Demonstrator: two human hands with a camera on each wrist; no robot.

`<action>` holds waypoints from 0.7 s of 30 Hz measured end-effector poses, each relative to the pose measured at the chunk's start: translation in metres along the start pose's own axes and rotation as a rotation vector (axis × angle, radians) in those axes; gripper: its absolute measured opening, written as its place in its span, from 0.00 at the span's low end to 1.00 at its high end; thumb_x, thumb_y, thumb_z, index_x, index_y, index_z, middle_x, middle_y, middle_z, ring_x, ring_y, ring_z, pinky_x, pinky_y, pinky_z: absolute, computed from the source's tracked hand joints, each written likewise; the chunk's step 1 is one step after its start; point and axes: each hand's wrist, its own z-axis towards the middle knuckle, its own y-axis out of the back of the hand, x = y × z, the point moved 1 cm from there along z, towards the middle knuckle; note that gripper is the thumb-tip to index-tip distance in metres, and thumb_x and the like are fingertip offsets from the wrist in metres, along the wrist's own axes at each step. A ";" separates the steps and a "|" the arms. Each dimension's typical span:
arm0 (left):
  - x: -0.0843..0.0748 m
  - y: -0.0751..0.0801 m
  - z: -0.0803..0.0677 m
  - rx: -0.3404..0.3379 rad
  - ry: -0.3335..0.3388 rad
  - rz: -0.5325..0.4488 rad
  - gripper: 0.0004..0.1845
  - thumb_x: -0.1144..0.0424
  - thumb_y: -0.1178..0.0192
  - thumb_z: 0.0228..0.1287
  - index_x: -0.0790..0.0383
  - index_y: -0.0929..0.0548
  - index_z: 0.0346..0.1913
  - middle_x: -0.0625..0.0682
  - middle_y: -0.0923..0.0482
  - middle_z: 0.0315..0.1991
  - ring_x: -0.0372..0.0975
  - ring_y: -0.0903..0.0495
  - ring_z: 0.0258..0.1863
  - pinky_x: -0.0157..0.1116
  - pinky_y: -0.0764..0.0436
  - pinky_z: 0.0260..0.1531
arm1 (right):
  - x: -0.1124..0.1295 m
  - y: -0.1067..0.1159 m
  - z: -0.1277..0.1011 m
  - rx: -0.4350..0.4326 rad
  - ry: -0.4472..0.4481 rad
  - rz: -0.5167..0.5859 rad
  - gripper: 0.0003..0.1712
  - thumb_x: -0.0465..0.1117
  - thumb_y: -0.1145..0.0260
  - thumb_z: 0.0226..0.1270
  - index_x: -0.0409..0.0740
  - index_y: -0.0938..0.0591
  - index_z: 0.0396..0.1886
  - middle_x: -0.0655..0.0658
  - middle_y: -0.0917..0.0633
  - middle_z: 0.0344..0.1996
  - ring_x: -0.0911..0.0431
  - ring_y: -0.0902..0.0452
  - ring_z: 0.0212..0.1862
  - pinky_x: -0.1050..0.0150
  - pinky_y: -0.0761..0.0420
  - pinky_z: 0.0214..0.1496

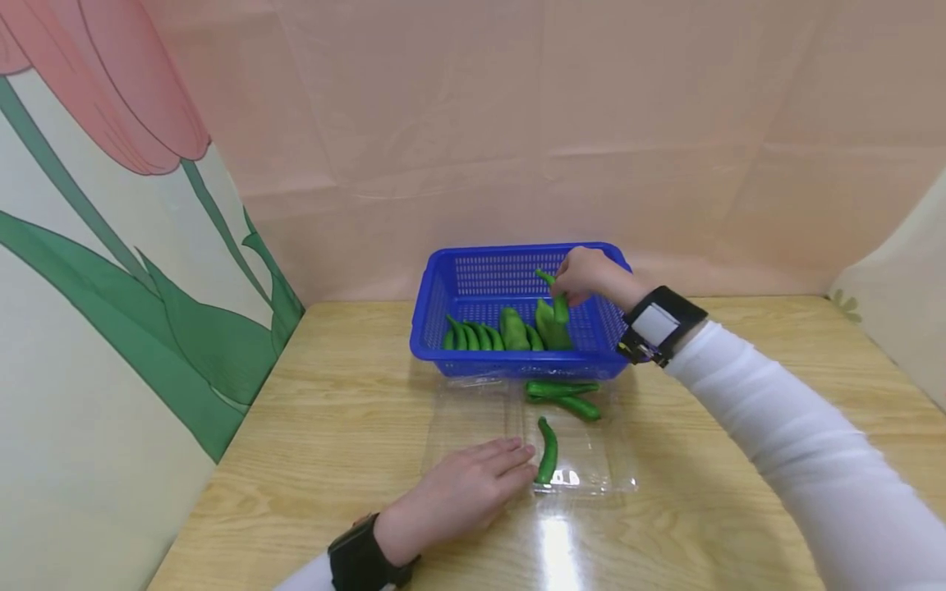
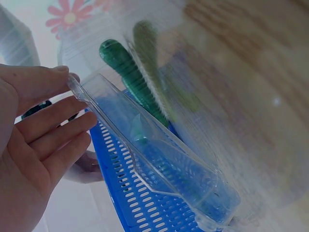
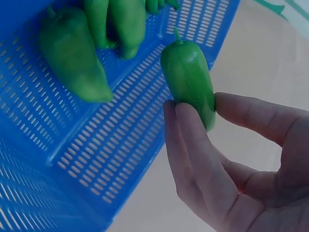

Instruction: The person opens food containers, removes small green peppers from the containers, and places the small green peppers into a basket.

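My right hand [image 1: 584, 275] pinches a green chili pepper [image 3: 188, 72] between thumb and fingertips, over the right side of a blue plastic basket [image 1: 424, 308]. Along the basket's front side lie several slim green chilies [image 1: 473, 336] and broader green peppers [image 1: 512, 328]. In front of the basket is an open clear plastic clamshell box [image 1: 473, 414]. Its right half bears a few green chilies [image 1: 547, 451], one lengthwise near the left fingertips and others at the back. My left hand [image 1: 469, 488] holds the box's edge [image 2: 116, 130] between thumb and finger, as the left wrist view shows.
The wooden table [image 1: 347, 394] extends to both sides of the basket and box. A pinkish cloth backdrop [image 1: 443, 123] hangs right behind the basket. A tulip-patterned panel [image 1: 148, 328] stands on the left, and a pale sheet [image 1: 902, 287] on the right.
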 end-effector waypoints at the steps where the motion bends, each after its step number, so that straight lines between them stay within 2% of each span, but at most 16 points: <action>1: 0.000 0.000 0.000 0.000 0.000 0.001 0.18 0.62 0.44 0.63 0.55 0.21 0.56 0.51 0.23 0.59 0.41 0.25 0.60 0.34 0.28 0.65 | -0.001 0.000 0.002 -0.001 -0.005 -0.001 0.18 0.39 0.33 0.57 0.31 0.17 0.44 0.35 0.13 0.36 0.54 0.14 0.28 0.65 0.13 0.32; 8: -0.001 0.001 -0.001 0.004 0.002 0.012 0.17 0.62 0.44 0.64 0.54 0.21 0.56 0.51 0.23 0.59 0.41 0.25 0.60 0.34 0.28 0.64 | -0.010 -0.003 0.017 -0.007 -0.071 0.037 0.12 0.37 0.33 0.54 0.32 0.18 0.36 0.37 0.13 0.31 0.53 0.14 0.28 0.64 0.13 0.32; 14: -0.001 0.001 -0.002 0.013 0.000 0.022 0.19 0.61 0.42 0.62 0.54 0.21 0.57 0.50 0.23 0.59 0.40 0.25 0.61 0.34 0.29 0.65 | -0.017 -0.004 0.026 -0.035 -0.088 0.042 0.09 0.34 0.33 0.48 0.32 0.16 0.30 0.40 0.14 0.23 0.52 0.14 0.28 0.65 0.13 0.29; 21: -0.002 0.001 -0.002 0.003 -0.004 0.029 0.20 0.61 0.41 0.60 0.54 0.21 0.56 0.50 0.23 0.59 0.41 0.25 0.60 0.34 0.28 0.64 | -0.016 -0.003 0.035 -0.005 -0.121 0.027 0.13 0.33 0.33 0.48 0.30 0.19 0.34 0.42 0.16 0.23 0.56 0.17 0.24 0.68 0.15 0.27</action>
